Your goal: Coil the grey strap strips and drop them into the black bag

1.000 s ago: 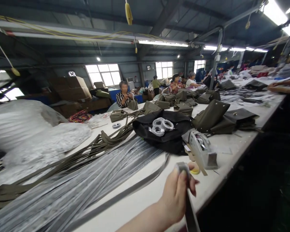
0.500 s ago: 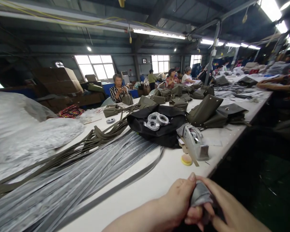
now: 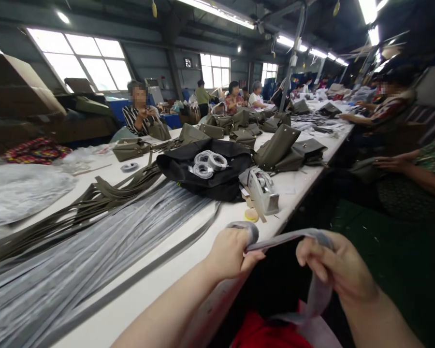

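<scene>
A grey strip (image 3: 281,239) stretches between my two hands beyond the table's front edge. My left hand (image 3: 232,253) is closed on it, with a loop of the strip curling over the knuckles. My right hand (image 3: 342,263) grips the strip farther right, and a length of it hangs below toward my lap. Just past my left hand lie a yellow tape roll (image 3: 251,215) and a pale tape dispenser (image 3: 264,191). Long grey strips (image 3: 105,251) and dark olive straps (image 3: 105,195) spread over the table at the left.
Coiled grey rolls (image 3: 208,163) rest on a black cloth bag (image 3: 170,164) mid-table. Olive bags (image 3: 281,147) lie behind. A person in stripes (image 3: 137,111) sits across the table. Another person's hands (image 3: 395,162) are at the right. Clear plastic (image 3: 25,193) covers the left side.
My hands have moved apart, and the strip bunched between them is now drawn out. The view has turned right, showing more people there.
</scene>
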Demonstrator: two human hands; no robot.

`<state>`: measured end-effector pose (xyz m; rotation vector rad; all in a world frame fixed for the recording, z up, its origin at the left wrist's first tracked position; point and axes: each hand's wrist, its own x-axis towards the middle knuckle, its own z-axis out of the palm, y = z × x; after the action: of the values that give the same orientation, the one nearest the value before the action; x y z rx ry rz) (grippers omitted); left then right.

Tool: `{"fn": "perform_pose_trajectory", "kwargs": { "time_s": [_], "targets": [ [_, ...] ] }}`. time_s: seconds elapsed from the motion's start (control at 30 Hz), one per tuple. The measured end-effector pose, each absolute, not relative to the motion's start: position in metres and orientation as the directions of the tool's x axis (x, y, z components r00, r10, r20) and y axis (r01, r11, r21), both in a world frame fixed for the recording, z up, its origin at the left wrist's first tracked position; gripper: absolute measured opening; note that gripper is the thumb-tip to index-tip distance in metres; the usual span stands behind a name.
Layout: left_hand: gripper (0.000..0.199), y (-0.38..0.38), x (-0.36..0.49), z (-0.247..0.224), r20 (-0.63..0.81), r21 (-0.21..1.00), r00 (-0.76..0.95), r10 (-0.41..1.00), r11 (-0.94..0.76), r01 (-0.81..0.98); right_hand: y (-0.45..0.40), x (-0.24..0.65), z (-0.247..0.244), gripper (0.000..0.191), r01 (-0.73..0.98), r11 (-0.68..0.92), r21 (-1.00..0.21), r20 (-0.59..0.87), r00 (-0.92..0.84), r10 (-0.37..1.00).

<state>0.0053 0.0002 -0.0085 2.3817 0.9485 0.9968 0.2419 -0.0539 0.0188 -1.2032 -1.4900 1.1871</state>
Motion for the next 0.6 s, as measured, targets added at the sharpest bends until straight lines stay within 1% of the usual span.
{"fn": "perform_pose_trajectory", "kwargs": {
  "time_s": [0.03, 0.07, 0.1, 0.13, 0.17, 0.2, 0.23, 0.27, 0.3, 0.33, 0.37, 0.4, 0.43, 0.47, 0.5, 0.53, 0.57, 0.6],
  "targets": [
    [0.056, -0.004, 0.01, -0.006, 0.389, 0.63, 0.553, 0.737, -0.651, 0.424, -0.04, 0.251, 0.021, 0.046, 0.204, 0.119, -0.972, 0.103, -0.083, 0.991],
    [0.057, -0.008, 0.014, -0.004, 0.303, 0.718, 0.569, 0.765, -0.576, 0.392, -0.027, 0.258, 0.023, 0.042, 0.274, 0.159, -0.948, 0.16, -0.018, 0.987],
    [0.06, -0.011, 0.018, -0.002, 0.213, 0.816, 0.578, 0.788, -0.468, 0.338, -0.017, 0.262, 0.022, 0.037, 0.361, 0.21, -0.909, 0.228, 0.009, 0.974],
    [0.063, -0.015, 0.021, 0.001, 0.124, 0.907, 0.59, 0.798, -0.332, 0.258, -0.01, 0.263, 0.02, 0.038, 0.44, 0.264, -0.858, 0.29, -0.009, 0.957],
    [0.066, -0.017, 0.024, 0.003, 0.042, 0.971, 0.606, 0.794, -0.175, 0.162, -0.008, 0.26, 0.016, 0.046, 0.493, 0.32, -0.809, 0.33, -0.068, 0.941],
    [0.069, -0.019, 0.025, 0.005, -0.027, 0.998, 0.627, 0.778, -0.014, 0.06, -0.009, 0.254, 0.009, 0.055, 0.51, 0.368, -0.778, 0.337, -0.156, 0.929],
    [0.071, -0.02, 0.026, 0.007, -0.077, 0.99, 0.652, 0.754, 0.134, -0.038, -0.013, 0.244, 0.0, 0.056, 0.494, 0.394, -0.775, 0.305, -0.254, 0.918],
    [0.071, -0.02, 0.026, 0.01, -0.109, 0.959, 0.675, 0.73, 0.256, -0.122, -0.02, 0.231, -0.01, 0.049, 0.46, 0.384, -0.8, 0.237, -0.345, 0.908],
    [0.071, -0.02, 0.025, 0.012, -0.127, 0.92, 0.687, 0.715, 0.344, -0.189, -0.029, 0.216, -0.021, 0.037, 0.429, 0.338, -0.838, 0.149, -0.416, 0.897],
    [0.069, -0.018, 0.023, 0.014, -0.132, 0.888, 0.677, 0.724, 0.39, -0.245, -0.039, 0.2, -0.032, 0.027, 0.411, 0.271, -0.871, 0.061, -0.457, 0.888],
    [0.067, -0.015, 0.021, 0.015, -0.121, 0.876, 0.635, 0.763, 0.383, -0.293, -0.05, 0.184, -0.041, 0.026, 0.406, 0.194, -0.893, -0.03, -0.482, 0.875],
    [0.065, -0.012, 0.017, 0.015, -0.085, 0.889, 0.551, 0.83, 0.313, -0.334, -0.062, 0.17, -0.048, 0.027, 0.397, 0.118, -0.91, -0.118, -0.522, 0.845],
    [0.062, -0.007, 0.013, 0.013, -0.014, 0.923, 0.425, 0.905, 0.176, -0.343, -0.072, 0.159, -0.051, 0.027, 0.381, 0.053, -0.923, -0.197, -0.586, 0.786],
    [0.06, -0.001, 0.008, 0.01, 0.097, 0.957, 0.279, 0.955, -0.013, -0.289, -0.081, 0.152, -0.05, 0.025, 0.364, 0.008, -0.931, -0.249, -0.653, 0.715],
    [0.058, 0.004, 0.003, 0.005, 0.244, 0.962, 0.156, 0.957, -0.218, -0.165, -0.088, 0.151, -0.046, 0.025, 0.34, -0.021, -0.94, -0.274, -0.719, 0.638],
    [0.059, 0.01, -0.001, -0.001, 0.4, 0.916, 0.095, 0.912, -0.402, 0.002, -0.091, 0.155, -0.038, 0.025, 0.309, -0.044, -0.95, -0.276, -0.766, 0.581],
    [0.061, 0.015, -0.005, -0.007, 0.528, 0.825, 0.109, 0.842, -0.539, 0.171, -0.092, 0.164, -0.029, 0.026, 0.268, -0.059, -0.961, -0.253, -0.779, 0.574],
    [0.065, 0.019, -0.006, -0.012, 0.607, 0.714, 0.179, 0.774, -0.63, 0.304, -0.089, 0.177, -0.018, 0.03, 0.222, -0.063, -0.973, -0.212, -0.751, 0.626]
  ]
}}
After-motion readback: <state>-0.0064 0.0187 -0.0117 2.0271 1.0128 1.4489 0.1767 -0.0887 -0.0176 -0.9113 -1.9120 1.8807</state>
